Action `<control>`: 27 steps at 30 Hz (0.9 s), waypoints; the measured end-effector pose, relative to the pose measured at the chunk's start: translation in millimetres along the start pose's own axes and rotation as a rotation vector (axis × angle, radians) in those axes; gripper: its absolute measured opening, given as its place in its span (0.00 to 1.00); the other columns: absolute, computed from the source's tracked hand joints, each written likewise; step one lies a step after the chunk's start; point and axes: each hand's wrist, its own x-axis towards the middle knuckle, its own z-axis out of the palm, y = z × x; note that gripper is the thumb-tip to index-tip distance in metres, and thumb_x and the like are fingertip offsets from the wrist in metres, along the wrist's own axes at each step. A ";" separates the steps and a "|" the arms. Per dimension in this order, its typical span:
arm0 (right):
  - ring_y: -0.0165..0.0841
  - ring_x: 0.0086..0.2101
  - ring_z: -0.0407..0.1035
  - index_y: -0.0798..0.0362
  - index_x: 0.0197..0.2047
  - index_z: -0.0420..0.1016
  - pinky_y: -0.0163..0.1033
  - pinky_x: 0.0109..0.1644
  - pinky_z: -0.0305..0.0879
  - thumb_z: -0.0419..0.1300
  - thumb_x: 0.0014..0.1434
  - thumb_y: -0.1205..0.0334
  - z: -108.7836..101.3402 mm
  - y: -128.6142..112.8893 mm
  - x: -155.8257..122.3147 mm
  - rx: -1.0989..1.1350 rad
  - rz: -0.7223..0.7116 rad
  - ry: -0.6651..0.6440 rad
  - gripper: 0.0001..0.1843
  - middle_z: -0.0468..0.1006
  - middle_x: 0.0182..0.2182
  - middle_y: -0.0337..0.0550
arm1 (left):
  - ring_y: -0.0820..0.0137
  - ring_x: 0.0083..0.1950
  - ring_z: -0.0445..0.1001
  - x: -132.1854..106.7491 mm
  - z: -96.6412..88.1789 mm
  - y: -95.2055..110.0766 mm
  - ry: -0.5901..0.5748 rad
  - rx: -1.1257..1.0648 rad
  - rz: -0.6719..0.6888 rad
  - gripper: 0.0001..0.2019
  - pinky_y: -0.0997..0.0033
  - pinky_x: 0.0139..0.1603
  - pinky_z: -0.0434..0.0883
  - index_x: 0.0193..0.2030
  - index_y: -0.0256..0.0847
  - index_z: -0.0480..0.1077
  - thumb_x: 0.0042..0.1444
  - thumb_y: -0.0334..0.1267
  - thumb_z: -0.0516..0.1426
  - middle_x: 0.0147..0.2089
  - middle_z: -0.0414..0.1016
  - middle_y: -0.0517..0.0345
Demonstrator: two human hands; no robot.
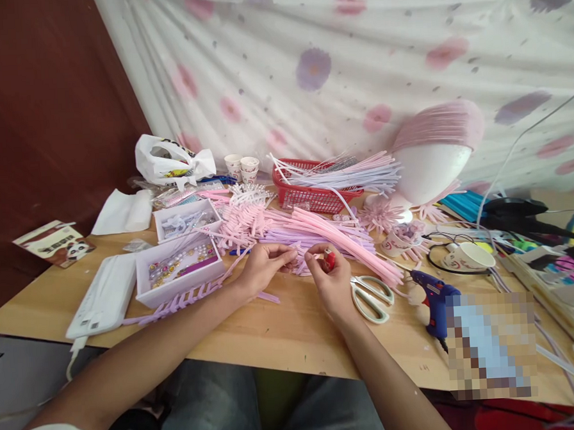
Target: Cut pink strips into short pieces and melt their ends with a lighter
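My left hand is closed in a pinch, with a purple pipe cleaner at its fingertips; the exact grip is partly lost among the purple stems behind. Close by on the right, my right hand is curled around a small red lighter. Beyond both hands lies a heap of pink pipe cleaners and purple ones. White-handled scissors rest on the table beside my right hand. A braided purple strip runs along the table to the left.
Two white boxes with beads and trinkets stand left, near a white power bank. A red basket of stems is at the back. On the right are a blue glue gun, paper cup and a white head form.
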 end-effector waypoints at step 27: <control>0.24 0.19 0.49 0.54 0.33 0.76 0.34 0.21 0.45 0.70 0.53 0.50 4.1 6.8 5.9 0.328 0.222 0.030 0.15 0.63 0.18 0.32 | 0.70 0.35 0.75 -0.9 -0.4 0.8 -0.001 -0.011 0.043 0.16 0.72 0.37 0.71 0.41 0.39 0.77 0.51 0.48 0.67 0.33 0.78 0.58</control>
